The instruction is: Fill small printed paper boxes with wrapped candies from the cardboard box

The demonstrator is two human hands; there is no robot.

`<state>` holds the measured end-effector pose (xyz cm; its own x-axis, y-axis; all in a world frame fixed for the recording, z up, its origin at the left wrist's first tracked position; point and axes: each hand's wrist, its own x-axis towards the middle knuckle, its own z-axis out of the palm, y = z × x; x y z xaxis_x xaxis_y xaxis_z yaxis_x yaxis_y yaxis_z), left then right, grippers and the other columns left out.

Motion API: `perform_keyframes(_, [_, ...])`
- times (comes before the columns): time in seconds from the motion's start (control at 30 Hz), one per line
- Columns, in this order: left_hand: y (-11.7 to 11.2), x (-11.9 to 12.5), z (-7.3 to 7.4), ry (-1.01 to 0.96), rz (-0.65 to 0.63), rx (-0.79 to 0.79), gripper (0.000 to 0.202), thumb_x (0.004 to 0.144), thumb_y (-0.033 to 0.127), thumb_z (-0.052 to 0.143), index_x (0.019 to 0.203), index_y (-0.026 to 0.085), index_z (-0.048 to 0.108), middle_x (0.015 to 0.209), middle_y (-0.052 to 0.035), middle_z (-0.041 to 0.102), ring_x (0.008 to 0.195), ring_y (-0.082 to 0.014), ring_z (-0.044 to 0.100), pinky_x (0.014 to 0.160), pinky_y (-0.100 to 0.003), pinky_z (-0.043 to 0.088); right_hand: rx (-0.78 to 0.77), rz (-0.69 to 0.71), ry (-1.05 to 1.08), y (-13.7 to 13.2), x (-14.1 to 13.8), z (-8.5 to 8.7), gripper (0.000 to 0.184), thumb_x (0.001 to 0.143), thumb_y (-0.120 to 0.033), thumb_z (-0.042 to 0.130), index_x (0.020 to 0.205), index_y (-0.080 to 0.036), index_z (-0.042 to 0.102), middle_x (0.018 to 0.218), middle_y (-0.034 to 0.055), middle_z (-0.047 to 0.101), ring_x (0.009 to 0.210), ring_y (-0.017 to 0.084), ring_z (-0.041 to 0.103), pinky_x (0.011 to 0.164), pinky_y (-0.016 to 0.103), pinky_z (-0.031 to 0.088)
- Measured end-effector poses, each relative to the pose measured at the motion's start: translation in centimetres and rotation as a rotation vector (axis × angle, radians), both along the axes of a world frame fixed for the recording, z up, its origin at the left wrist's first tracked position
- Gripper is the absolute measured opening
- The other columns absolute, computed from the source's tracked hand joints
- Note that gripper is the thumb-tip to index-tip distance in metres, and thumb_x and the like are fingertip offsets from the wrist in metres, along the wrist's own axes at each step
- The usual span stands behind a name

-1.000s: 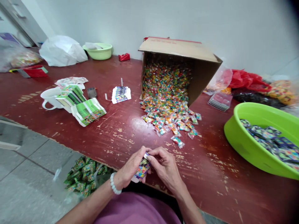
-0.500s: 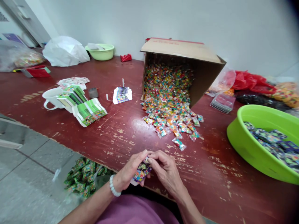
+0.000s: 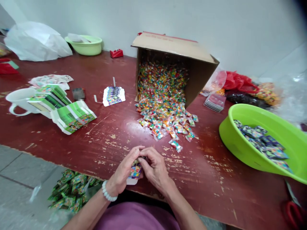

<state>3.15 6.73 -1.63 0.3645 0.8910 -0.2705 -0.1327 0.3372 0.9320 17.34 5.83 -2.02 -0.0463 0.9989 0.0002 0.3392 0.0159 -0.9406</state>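
Observation:
Close to the table's front edge, a small purple printed candy box (image 3: 135, 171) is held between both hands. My left hand (image 3: 126, 166), with a pale bead bracelet at the wrist, is closed around its left side. The fingers of my right hand (image 3: 153, 164) are bent over its upper end, which they mostly hide. A white flap shows at the box's lower end. Beyond the hands, small clear packets of colourful candy (image 3: 165, 124) spill from a tipped cardboard box (image 3: 201, 73). A stack of flat purple cartons (image 3: 114, 95) lies farther left.
Green printed cartons (image 3: 74, 116) lean by a white mug (image 3: 21, 99) at left. A green basin (image 3: 226, 134) holding purple boxes stands right, near red-handled scissors (image 3: 294, 210). Below the front edge, a bag contains green packets (image 3: 72, 188). A red tape dispenser (image 3: 116, 53) sits behind.
The view has swung to the right, so the table things appear farther left and scissors show at lower right. Both hands stay on the candy box, its upper end now more covered by fingers.

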Motion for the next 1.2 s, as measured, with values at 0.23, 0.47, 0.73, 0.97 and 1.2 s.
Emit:
perform_keyframes(0.23, [0.8, -0.8, -0.4, -0.066, 0.109, -0.212, 0.044, 0.094, 0.053, 0.048, 0.129, 0.026, 0.052, 0.123, -0.0048, 0.058, 0.103, -0.0171, 0.062, 0.078, -0.025, 0.053, -0.091, 0.183, -0.139, 2.3, -1.1, 1.0, 0.030, 0.086, -0.035, 0.046, 0.103, -0.021, 0.066, 0.107, -0.0029, 0.059, 0.096, -0.008, 0.046, 0.089, 0.004, 0.033])
perform_keyframes(0.47, [2.3, -3.3, 0.8, -0.205, 0.255, -0.246, 0.053, 0.089, 0.048, 0.059, 0.135, 0.031, 0.036, 0.106, -0.0040, 0.061, 0.084, -0.0178, 0.065, 0.076, -0.034, 0.053, -0.125, -0.214, -0.580, 10.5, 0.8, -0.2, 0.049, 0.088, -0.055, 0.036, 0.121, -0.027, 0.060, 0.121, 0.0035, 0.052, 0.116, 0.004, 0.039, 0.110, 0.019, 0.026])
perform_keyframes(0.73, [3.5, -7.8, -0.8, 0.086, 0.339, -0.081, 0.062, 0.069, 0.033, 0.081, 0.118, 0.014, 0.049, 0.100, -0.0062, 0.062, 0.087, -0.0163, 0.060, 0.082, -0.029, 0.050, -0.186, -0.217, -0.643, 14.1, 0.5, -1.5, 0.040, 0.077, -0.049, 0.056, 0.100, -0.020, 0.069, 0.120, 0.0076, 0.050, 0.122, 0.012, 0.034, 0.113, 0.031, 0.024])
perform_keyframes(0.97, [3.1, -10.9, -0.1, 0.399, 0.179, -0.038, 0.071, 0.072, 0.045, 0.076, 0.132, 0.018, 0.050, 0.116, -0.0082, 0.059, 0.083, -0.0170, 0.058, 0.061, -0.025, 0.049, -0.196, -0.096, -0.314, 11.7, 0.7, -1.1, 0.055, 0.083, -0.059, 0.042, 0.109, -0.017, 0.065, 0.107, 0.0018, 0.059, 0.091, -0.004, 0.042, 0.087, 0.005, 0.028])
perform_keyframes(1.2, [3.6, -12.4, 0.3, 0.651, -0.007, 0.146, 0.056, 0.072, 0.047, 0.073, 0.119, 0.017, 0.067, 0.119, -0.0101, 0.064, 0.105, -0.0278, 0.060, 0.090, -0.034, 0.045, -0.278, 0.007, 0.046, 8.4, 1.1, 1.5, 0.065, 0.074, -0.067, 0.048, 0.096, -0.006, 0.059, 0.091, 0.0024, 0.060, 0.069, -0.009, 0.042, 0.068, 0.002, 0.033])
